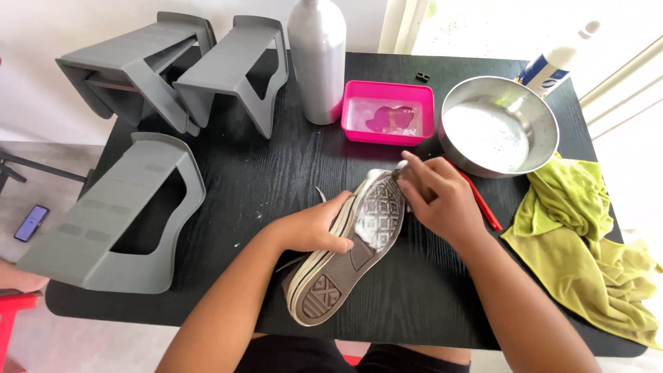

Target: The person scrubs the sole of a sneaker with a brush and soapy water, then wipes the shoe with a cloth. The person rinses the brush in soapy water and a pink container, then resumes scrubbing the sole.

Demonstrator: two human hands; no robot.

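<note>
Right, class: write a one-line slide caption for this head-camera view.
Left hand steadies an upturned sneaker on a black table while the right hand scrubs its soapy sole.

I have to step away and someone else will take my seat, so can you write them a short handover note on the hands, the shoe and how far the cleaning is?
Left hand: grips the shoe at its side, sole turned up, on the black table.
Right hand: at the toe end, fingers pinched on a small scrubbing tool that is mostly hidden.
Nearby: pink tray with liquid, steel bowl of soapy water, green cloth at right, red-handled tool under the right hand.
Done: foam covers the front of the sole.
Left: heel half looks dry and unscrubbed; foam not yet wiped off.
</note>
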